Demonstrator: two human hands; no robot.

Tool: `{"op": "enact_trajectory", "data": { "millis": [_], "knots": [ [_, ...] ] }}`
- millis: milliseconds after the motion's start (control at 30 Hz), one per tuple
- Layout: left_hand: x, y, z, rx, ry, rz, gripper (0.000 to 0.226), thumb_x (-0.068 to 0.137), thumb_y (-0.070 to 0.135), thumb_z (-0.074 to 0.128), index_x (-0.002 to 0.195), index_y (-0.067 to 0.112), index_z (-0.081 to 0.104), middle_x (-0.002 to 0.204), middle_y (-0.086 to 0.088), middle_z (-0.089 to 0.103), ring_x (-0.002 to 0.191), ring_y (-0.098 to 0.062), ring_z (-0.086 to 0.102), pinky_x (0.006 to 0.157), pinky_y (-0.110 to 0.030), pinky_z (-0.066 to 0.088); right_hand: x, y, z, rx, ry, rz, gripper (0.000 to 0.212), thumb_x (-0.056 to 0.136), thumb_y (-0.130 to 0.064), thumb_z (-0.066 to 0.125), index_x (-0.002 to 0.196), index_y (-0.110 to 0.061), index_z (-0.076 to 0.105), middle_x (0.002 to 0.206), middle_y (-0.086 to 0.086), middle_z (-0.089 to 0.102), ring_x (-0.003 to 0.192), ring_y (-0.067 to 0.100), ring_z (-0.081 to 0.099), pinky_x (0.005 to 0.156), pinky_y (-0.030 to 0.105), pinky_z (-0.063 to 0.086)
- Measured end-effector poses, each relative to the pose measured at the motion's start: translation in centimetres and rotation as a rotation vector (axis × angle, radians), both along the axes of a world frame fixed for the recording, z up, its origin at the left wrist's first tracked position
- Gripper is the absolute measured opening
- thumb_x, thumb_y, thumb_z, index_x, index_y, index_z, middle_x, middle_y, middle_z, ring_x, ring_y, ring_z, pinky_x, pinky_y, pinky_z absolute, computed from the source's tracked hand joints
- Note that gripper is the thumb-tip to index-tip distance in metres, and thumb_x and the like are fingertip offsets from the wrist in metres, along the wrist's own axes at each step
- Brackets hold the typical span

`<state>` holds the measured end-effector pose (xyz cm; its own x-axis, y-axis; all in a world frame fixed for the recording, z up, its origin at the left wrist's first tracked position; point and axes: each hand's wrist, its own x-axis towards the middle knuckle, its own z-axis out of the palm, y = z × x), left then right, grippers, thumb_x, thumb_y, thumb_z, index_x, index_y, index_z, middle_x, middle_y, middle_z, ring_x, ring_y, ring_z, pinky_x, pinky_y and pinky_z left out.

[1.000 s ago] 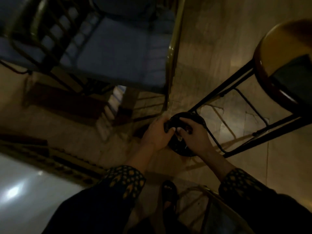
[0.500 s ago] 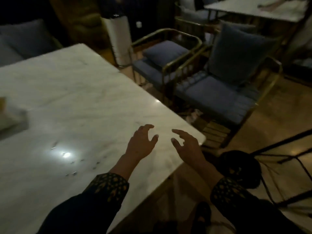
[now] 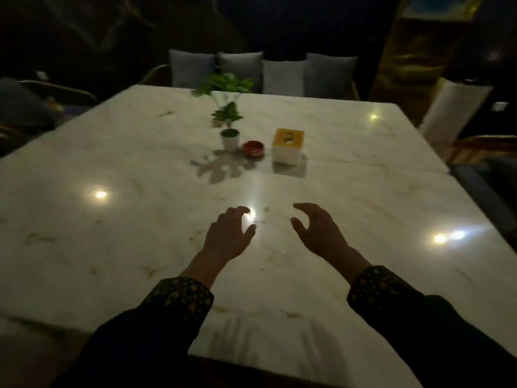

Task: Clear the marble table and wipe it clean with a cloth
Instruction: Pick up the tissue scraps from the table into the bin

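**A:** So both hands are empty here. Left hand has its fingers loosely curled over the marble table, right hand is cupped with the thumb spread, nothing in either one. Can't tell if the left fingertips actually touch the stone or just hover. No cloth in sight anywhere.

**B:** Then clearing comes first, I'd say. The stuff sits well beyond the hands, near the middle: little potted plant, red ashtray just beside it, tissue box to the right of that.

**A:** Yeah. I'd take the plant by the pot, not the stem, it looks top-heavy with that long leafy bit. Box and ashtray are easy one-hand lifts, but keep the ashtray level in case there's something in it.

**B:** There are small specks around the glare spot between the hands too, so the wipe should cover that patch.

**A:** Room-wise it's wide open. Lots of bare marble left and right, near edge right under the sleeves, cushions along the far side. Right edge drops off towards a white floor unit, so I wouldn't sweep crumbs that way.
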<state>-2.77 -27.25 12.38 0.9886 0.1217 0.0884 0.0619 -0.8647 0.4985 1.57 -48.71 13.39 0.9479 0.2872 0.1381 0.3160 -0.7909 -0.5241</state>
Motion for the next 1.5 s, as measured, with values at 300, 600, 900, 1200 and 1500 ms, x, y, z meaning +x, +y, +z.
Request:
{"op": "enact_trajectory", "data": {
  "millis": [300,600,900,1200,1500],
  "knots": [
    [3.9,21.8,4.4,0.074,-0.043,0.296,0.047,0.093,0.041,0.055,0.135,0.022,0.045,0.135,-0.007,0.049,0.12,-0.029,0.05,0.095,-0.041,0.043,9.1,20.9,3.6,-0.014,-0.052,0.277,0.053,0.096,-0.04,0.053,0.143,-0.019,0.042,0.147,0.004,0.043,0.135,0.024,0.039,0.109,0.035,0.033],
    [7.9,36.5,4.4,0.041,-0.032,0.394,0.046,0.092,0.042,0.055,0.134,0.023,0.046,0.132,-0.006,0.051,0.12,-0.028,0.05,0.095,-0.041,0.044,17.4,34.6,3.6,0.008,0.006,0.238,0.054,0.095,-0.041,0.055,0.143,-0.021,0.042,0.147,0.006,0.041,0.134,0.025,0.039,0.11,0.04,0.035],
    [14.4,49.5,-0.5,0.093,0.099,0.233,0.047,0.095,0.041,0.051,0.137,0.023,0.041,0.137,-0.005,0.047,0.125,-0.025,0.046,0.099,-0.038,0.041,21.0,46.1,-1.3,-0.041,0.077,0.179,0.054,0.094,-0.04,0.055,0.142,-0.018,0.042,0.147,0.006,0.042,0.136,0.024,0.037,0.111,0.038,0.032],
    [20.1,65.5,-4.2,0.01,0.127,0.057,0.045,0.094,0.041,0.053,0.134,0.023,0.045,0.133,-0.004,0.049,0.121,-0.026,0.049,0.097,-0.039,0.043,22.9,58.1,-5.2,-0.101,0.163,-0.064,0.055,0.094,-0.039,0.055,0.143,-0.017,0.041,0.147,0.007,0.041,0.133,0.024,0.04,0.108,0.036,0.031],
    [16.4,76.4,-4.1,-0.021,0.121,0.12,0.045,0.094,0.04,0.054,0.134,0.022,0.046,0.133,-0.006,0.05,0.121,-0.028,0.049,0.097,-0.04,0.043,19.3,71.0,-3.9,-0.064,0.127,0.0,0.053,0.094,-0.037,0.057,0.141,-0.017,0.043,0.144,0.006,0.043,0.13,0.024,0.043,0.107,0.037,0.036]
  ]
}}
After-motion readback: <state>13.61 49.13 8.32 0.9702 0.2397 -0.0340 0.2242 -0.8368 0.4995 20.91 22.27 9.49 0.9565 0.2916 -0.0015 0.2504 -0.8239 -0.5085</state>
